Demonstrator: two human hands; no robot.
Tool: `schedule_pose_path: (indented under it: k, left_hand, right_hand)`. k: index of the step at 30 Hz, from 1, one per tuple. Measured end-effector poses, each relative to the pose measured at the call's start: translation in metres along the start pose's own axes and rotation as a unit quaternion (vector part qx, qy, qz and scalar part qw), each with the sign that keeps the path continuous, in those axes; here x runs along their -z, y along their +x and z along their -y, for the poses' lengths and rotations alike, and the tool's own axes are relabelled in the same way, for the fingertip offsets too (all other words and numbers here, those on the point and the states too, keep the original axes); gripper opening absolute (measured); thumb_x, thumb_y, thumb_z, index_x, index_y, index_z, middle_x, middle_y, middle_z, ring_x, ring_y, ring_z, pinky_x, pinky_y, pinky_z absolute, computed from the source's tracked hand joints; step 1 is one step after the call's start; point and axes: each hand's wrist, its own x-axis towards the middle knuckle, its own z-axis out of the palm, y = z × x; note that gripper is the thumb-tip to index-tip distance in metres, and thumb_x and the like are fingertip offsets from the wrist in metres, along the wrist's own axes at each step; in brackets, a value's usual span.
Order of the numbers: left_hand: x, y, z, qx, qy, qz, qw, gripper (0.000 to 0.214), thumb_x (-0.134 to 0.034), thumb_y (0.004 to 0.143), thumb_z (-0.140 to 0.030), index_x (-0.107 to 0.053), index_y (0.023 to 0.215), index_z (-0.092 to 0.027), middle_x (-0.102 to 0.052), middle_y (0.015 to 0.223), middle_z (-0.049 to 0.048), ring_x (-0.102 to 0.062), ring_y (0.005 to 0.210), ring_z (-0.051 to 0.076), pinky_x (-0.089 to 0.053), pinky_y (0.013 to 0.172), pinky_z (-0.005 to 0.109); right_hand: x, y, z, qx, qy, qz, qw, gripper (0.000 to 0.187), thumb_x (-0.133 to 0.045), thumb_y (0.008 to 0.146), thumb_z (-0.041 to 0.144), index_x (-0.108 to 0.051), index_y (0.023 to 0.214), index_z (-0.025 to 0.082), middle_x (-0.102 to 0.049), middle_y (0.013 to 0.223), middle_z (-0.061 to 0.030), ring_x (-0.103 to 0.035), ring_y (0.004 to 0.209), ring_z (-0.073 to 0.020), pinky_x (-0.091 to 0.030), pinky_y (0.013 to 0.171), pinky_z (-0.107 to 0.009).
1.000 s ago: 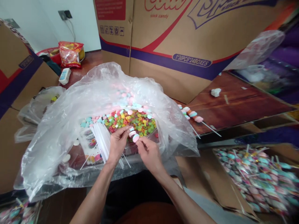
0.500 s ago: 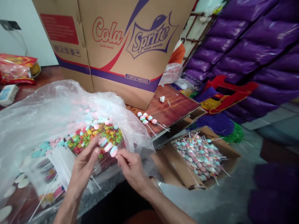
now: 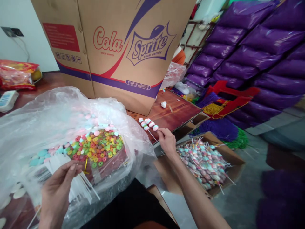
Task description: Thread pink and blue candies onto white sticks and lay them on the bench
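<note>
My right hand (image 3: 166, 141) reaches out to the right over the table edge and pinches the thin white stick of a candy skewer (image 3: 152, 126). Its pink, white and blue candies lie against other finished skewers (image 3: 143, 121) on the brown tabletop (image 3: 176, 111). My left hand (image 3: 59, 187) stays low at the left, fingers pinched on a white stick from the bundle of white sticks (image 3: 83, 187). Beside it a short gold strip (image 3: 85, 165) shows. Just beyond, a pile of coloured ring candies (image 3: 97, 148) lies inside a big clear plastic bag (image 3: 59, 117).
A large "Cola Sprite" cardboard box (image 3: 119, 54) stands behind the bag. Below the table's right edge, an open carton (image 3: 228, 156) holds several wrapped candy skewers. Stacked purple bags (image 3: 250, 47) fill the right. A red snack bag (image 3: 16, 73) lies far left.
My right hand carried the candy skewer from in front of me out to the right, to the skewers on the table. My left hand let go of it and dropped to the white sticks.
</note>
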Motion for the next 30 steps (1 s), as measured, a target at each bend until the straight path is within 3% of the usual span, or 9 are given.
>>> schedule_pose_path:
  k: [4, 9, 12, 15, 16, 19, 23, 26, 30]
  left_hand:
    - [0.007, 0.001, 0.007, -0.015, 0.028, -0.020, 0.999, 0.034, -0.080, 0.072, -0.045, -0.075, 0.095, -0.020, -0.075, 0.088, -0.0008, -0.068, 0.075, 0.015, -0.058, 0.078, 0.027]
    - [0.015, -0.005, 0.002, -0.065, 0.071, -0.058, 0.994, 0.038, -0.070, 0.080, -0.051, -0.073, 0.095, -0.016, -0.070, 0.072, 0.0012, -0.066, 0.066, 0.015, -0.057, 0.068, 0.026]
    - [0.021, -0.005, -0.003, -0.092, 0.086, -0.064, 0.990, 0.038, -0.064, 0.085, -0.052, -0.073, 0.094, -0.015, -0.068, 0.068, 0.0012, -0.063, 0.063, 0.013, -0.055, 0.065, 0.024]
    - [0.029, -0.002, -0.003, -0.105, 0.107, -0.090, 0.985, 0.038, -0.061, 0.087, -0.052, -0.073, 0.093, -0.016, -0.065, 0.065, 0.0003, -0.060, 0.060, 0.012, -0.052, 0.062, 0.023]
    - [0.031, -0.001, -0.002, -0.108, 0.112, -0.097, 0.983, 0.038, -0.061, 0.088, -0.052, -0.073, 0.093, -0.016, -0.064, 0.064, 0.0001, -0.058, 0.059, 0.011, -0.051, 0.061, 0.022]
    - [0.036, 0.000, -0.001, -0.113, 0.116, -0.109, 0.981, 0.038, -0.061, 0.088, -0.051, -0.073, 0.092, -0.016, -0.064, 0.065, 0.0002, -0.056, 0.059, 0.011, -0.048, 0.059, 0.022]
    - [0.037, -0.001, 0.000, -0.111, 0.132, -0.095, 0.980, 0.034, -0.062, 0.087, -0.047, -0.073, 0.094, -0.016, -0.066, 0.069, 0.0009, -0.056, 0.059, 0.011, -0.048, 0.058, 0.022]
    - [0.036, 0.002, 0.000, -0.114, 0.159, -0.075, 0.978, 0.029, -0.062, 0.087, -0.042, -0.073, 0.095, -0.016, -0.069, 0.074, 0.0026, -0.060, 0.061, 0.012, -0.049, 0.060, 0.023]
    - [0.022, 0.018, -0.003, -0.162, 0.204, -0.011, 0.966, 0.023, -0.060, 0.087, -0.034, -0.074, 0.096, -0.018, -0.074, 0.092, 0.0071, -0.067, 0.080, 0.018, -0.052, 0.068, 0.026]
  right_hand:
    - [-0.017, 0.015, 0.000, -0.016, -0.044, 0.008, 0.999, 0.029, -0.048, 0.094, 0.027, -0.076, 0.097, 0.017, -0.067, 0.083, -0.0080, -0.056, 0.076, -0.0188, -0.039, 0.071, -0.028]
    - [-0.012, 0.015, 0.004, -0.018, -0.053, 0.015, 0.998, 0.025, -0.054, 0.088, 0.025, -0.076, 0.091, 0.012, -0.067, 0.084, -0.0161, -0.057, 0.079, -0.0247, -0.039, 0.073, -0.035]
    - [0.000, -0.003, 0.022, 0.090, -0.037, -0.147, 0.984, 0.028, -0.056, 0.090, 0.035, -0.075, 0.089, 0.014, -0.071, 0.084, -0.0182, -0.060, 0.078, -0.0266, -0.044, 0.071, -0.038]
    - [0.013, -0.043, 0.069, 0.190, 0.055, -0.185, 0.963, 0.015, -0.062, 0.091, 0.027, -0.073, 0.096, 0.018, -0.074, 0.087, -0.0131, -0.065, 0.076, -0.0230, -0.049, 0.074, -0.037]
    - [0.014, -0.060, 0.090, 0.234, 0.101, -0.145, 0.956, 0.010, -0.064, 0.090, 0.023, -0.072, 0.096, 0.021, -0.074, 0.085, -0.0095, -0.067, 0.075, -0.0219, -0.051, 0.074, -0.036]
    - [-0.001, -0.111, 0.156, 0.351, 0.201, 0.092, 0.910, 0.017, -0.054, 0.096, 0.020, -0.069, 0.103, 0.025, -0.074, 0.093, -0.0069, -0.069, 0.085, -0.0210, -0.054, 0.080, -0.034]
    - [-0.047, -0.148, 0.215, 0.291, 0.076, 0.294, 0.907, 0.018, -0.052, 0.093, 0.014, -0.067, 0.099, 0.020, -0.072, 0.093, -0.0103, -0.067, 0.087, -0.0242, -0.051, 0.074, -0.033]
    - [-0.065, -0.152, 0.232, 0.248, -0.008, 0.367, 0.897, 0.023, -0.053, 0.088, 0.006, -0.065, 0.103, 0.018, -0.072, 0.097, -0.0124, -0.067, 0.092, -0.0269, -0.048, 0.072, -0.033]
    - [-0.065, -0.146, 0.237, 0.199, 0.032, 0.399, 0.895, 0.025, -0.052, 0.091, 0.010, -0.061, 0.112, 0.019, -0.073, 0.103, -0.0101, -0.068, 0.096, -0.0245, -0.045, 0.074, -0.030]
